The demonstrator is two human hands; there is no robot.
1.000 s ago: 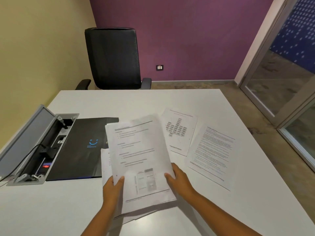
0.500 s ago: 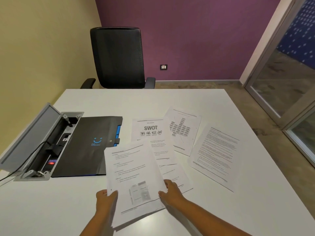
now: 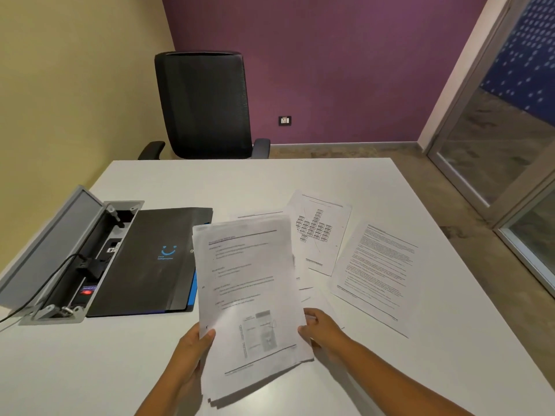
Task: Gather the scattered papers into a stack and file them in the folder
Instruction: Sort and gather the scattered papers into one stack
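We hold the paper stack (image 3: 249,295) with our left hand (image 3: 192,352) and right hand (image 3: 319,331) gripping its side edges, squaring sheets before the black folder (image 3: 150,262).

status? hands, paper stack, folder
Left hand and right hand both grip the paper stack. Two loose sheets, diagram sheet and text sheet, on the table. Folder closed, nothing blocking.

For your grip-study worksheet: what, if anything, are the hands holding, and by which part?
Both hold the paper stack near its bottom corners: the left hand on the left edge, the right hand on the right edge.
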